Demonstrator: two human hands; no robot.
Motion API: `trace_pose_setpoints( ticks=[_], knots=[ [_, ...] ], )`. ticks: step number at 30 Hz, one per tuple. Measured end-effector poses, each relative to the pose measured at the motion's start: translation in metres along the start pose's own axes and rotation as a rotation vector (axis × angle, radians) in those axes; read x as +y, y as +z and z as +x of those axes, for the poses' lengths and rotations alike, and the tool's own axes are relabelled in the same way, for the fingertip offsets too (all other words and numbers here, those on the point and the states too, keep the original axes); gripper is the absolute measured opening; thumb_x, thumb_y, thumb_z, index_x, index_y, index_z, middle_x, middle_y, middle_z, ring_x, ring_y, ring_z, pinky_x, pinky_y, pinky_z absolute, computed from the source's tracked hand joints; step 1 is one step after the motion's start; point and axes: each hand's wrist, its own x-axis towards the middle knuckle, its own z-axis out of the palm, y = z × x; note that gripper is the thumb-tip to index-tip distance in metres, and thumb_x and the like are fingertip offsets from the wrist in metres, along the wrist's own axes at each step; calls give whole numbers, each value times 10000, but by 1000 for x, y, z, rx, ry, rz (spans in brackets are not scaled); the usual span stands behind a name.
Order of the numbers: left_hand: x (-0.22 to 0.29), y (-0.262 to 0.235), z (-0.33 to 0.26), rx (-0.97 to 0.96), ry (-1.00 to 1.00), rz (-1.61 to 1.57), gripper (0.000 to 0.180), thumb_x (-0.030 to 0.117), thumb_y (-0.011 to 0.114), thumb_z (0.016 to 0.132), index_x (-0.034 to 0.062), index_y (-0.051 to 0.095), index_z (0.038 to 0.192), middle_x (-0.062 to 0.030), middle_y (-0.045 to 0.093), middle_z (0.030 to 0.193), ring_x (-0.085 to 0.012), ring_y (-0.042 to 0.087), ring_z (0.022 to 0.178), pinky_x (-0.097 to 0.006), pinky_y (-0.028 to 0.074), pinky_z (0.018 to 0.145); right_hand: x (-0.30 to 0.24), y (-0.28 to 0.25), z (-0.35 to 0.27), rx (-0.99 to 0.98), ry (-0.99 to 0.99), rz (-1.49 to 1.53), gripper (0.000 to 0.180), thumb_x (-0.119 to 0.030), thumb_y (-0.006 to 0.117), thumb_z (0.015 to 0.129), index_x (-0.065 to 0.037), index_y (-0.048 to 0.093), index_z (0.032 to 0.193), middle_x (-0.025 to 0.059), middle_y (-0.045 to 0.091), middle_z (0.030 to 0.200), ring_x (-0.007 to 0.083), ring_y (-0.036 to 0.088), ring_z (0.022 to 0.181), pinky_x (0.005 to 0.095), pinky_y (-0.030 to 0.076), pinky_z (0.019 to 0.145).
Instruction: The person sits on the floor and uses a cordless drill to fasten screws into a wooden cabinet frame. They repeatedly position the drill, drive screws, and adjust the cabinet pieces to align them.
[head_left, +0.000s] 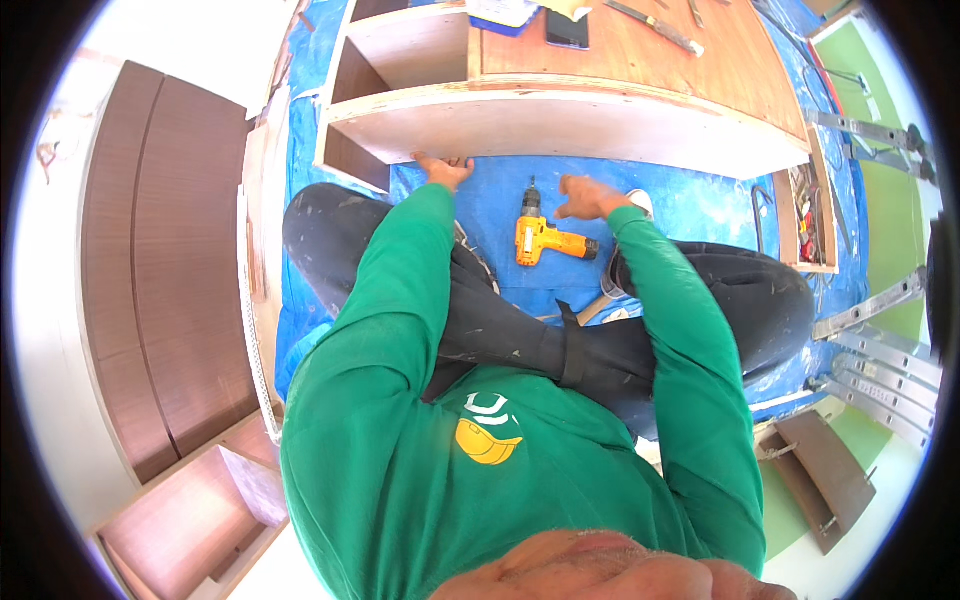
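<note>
A wooden cabinet carcass (pixel 560 125) lies in front of me, its long pale side panel facing me. My left hand (pixel 446 173) is at the lower edge of that panel, fingers apart and seeming to touch it; nothing shows in its grasp. A yellow and black cordless drill (pixel 533 240) lies on the blue tarp (pixel 700 200) between my legs, its chuck pointing to the cabinet. Just right of the chuck is my right hand (pixel 588 197), apart from the drill, its fingers loosely stretched and empty.
On the cabinet lie a phone (pixel 567 30), a blue and white packet (pixel 503 14) and a chisel-like tool (pixel 655 27). A hammer-like wooden handle (pixel 597 305) rests by my foot. A wooden tray of small tools (pixel 806 215) and an aluminium ladder (pixel 885 365) stand at right.
</note>
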Motion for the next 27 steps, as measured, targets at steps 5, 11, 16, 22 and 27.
trace_pose_setpoints(
  ticks=[5,11,16,22,27],
  knots=[
    [-7,0,3,14,35,3,1003,1021,319,766,106,663,990,-56,692,911,-261,631,982,-471,343,951,-72,-117,-105,186,-131,37,550,-363,770,894,-20,609,1294,220,689,1250,379,632,1224,468,513,1009],
    [-27,7,-6,59,2,16,1103,1021,281,778,87,629,1249,-87,706,1185,-283,606,1258,-431,301,1016,-160,-158,-247,173,-659,434,492,-224,836,862,-16,625,1255,142,702,1107,307,687,1062,421,542,938],
    [11,-25,8,-55,4,30,1088,944,296,866,94,430,1532,-91,518,1530,-297,490,1419,-427,293,1059,-231,-152,-285,-62,-1313,365,352,-158,735,916,-13,694,1234,69,704,1059,245,691,916,406,551,817],
    [11,-25,-12,100,263,35,973,848,415,915,158,346,1597,-50,375,1656,-273,481,1391,-435,332,1069,-221,-157,-296,-22,-1377,297,273,-82,646,938,-14,749,1181,54,714,1026,209,706,845,391,567,783],
    [37,7,-22,-182,420,136,912,798,325,968,227,203,1670,-31,235,1732,-307,258,1553,-597,236,1216,-175,-180,-308,24,-1228,296,351,-106,725,908,-3,712,1243,132,729,1026,258,709,846,414,569,765]
  ],
)
